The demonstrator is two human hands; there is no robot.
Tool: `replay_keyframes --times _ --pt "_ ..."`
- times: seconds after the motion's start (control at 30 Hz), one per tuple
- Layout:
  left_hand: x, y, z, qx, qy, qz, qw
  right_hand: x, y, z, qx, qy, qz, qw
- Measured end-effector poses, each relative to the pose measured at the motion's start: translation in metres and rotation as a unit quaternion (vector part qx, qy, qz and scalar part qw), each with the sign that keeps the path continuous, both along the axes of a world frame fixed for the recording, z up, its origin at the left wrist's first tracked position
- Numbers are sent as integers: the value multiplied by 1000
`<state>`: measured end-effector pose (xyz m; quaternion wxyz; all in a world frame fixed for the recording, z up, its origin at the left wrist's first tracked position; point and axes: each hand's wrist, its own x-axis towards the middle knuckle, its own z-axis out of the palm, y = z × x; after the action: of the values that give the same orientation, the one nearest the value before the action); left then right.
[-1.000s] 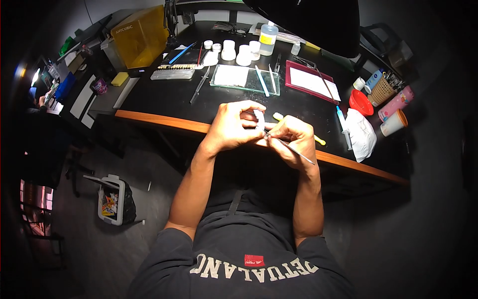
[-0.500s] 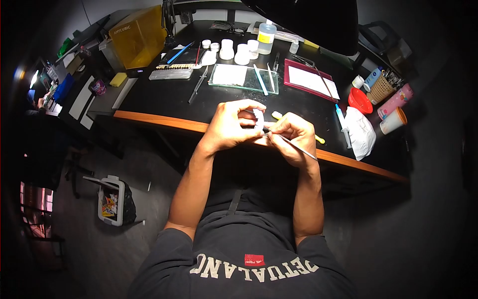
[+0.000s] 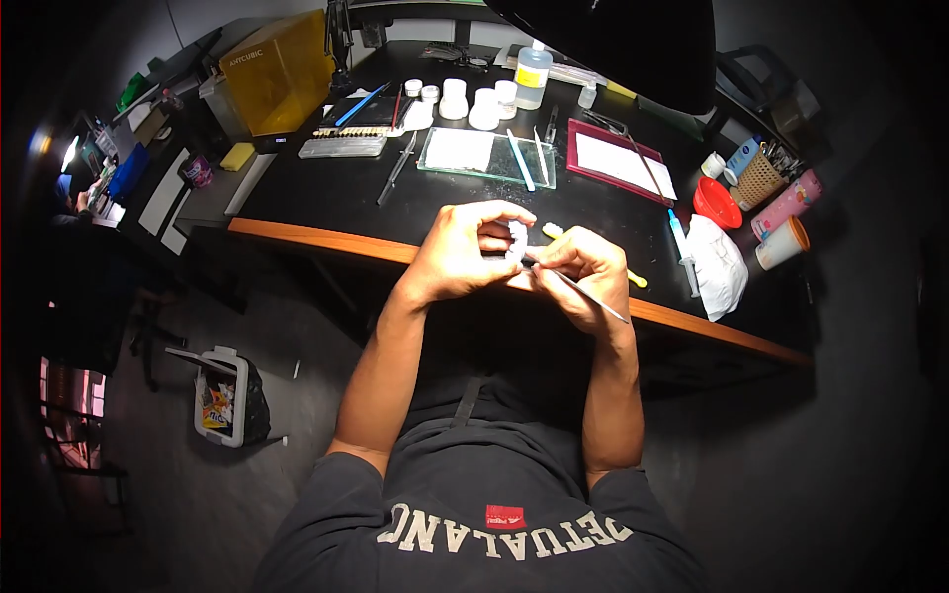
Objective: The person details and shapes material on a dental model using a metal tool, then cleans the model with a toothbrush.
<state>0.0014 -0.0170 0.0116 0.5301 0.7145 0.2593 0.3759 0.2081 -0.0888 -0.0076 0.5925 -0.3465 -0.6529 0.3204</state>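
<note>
Above the front edge of the desk, my left hand (image 3: 457, 253) grips a small whitish dental model (image 3: 518, 242) between thumb and fingers; its curved, toothed side faces right. My right hand (image 3: 587, 274) is closed like a pen grip around a slim metal hand tool (image 3: 605, 305). The shaft slants down to the right, and the tip is near the model's lower right side; whether it touches I cannot tell. Behind my right hand lies a yellow toothbrush (image 3: 639, 280), partly covered by the fingers.
A glass slab (image 3: 483, 175) with tools, a red-framed pad (image 3: 615, 160), white jars (image 3: 454, 99) and a clear bottle (image 3: 531, 79) stand farther back. At right are a red bowl (image 3: 716, 204), a syringe (image 3: 683, 252) and white tissue (image 3: 717, 266). A black lamp hood (image 3: 623, 44) hangs above.
The view has shifted slightly. The dental model seems turned a little in my left hand, and the tool has tilted slightly; both hands keep their grips.
</note>
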Motion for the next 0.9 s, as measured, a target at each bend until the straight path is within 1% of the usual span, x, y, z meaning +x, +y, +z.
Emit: replay_keyframes --times 0.07,0.17,0.27,0.47,0.57,0.67,0.9 --pt "-1 2 -1 15 -6 -11 1000 -1 -1 1 -25 23 -5 999" --pt "-1 2 -2 21 -12 -17 1000 -2 -2 2 -33 15 -14 999" --pt "-2 1 0 19 -6 -13 1000 3 0 0 9 -37 -14 999" --pt "-1 1 -1 15 -8 -15 1000 -1 -5 5 -53 10 -19 998" --pt "-1 0 0 17 0 -8 1000 4 0 -2 2 -43 -11 999" --pt "-1 1 -2 27 -3 -10 1000 2 -2 -1 -48 7 -10 999" --pt "-2 0 1 22 -11 -16 1000 5 1 -2 -9 -37 -8 999"
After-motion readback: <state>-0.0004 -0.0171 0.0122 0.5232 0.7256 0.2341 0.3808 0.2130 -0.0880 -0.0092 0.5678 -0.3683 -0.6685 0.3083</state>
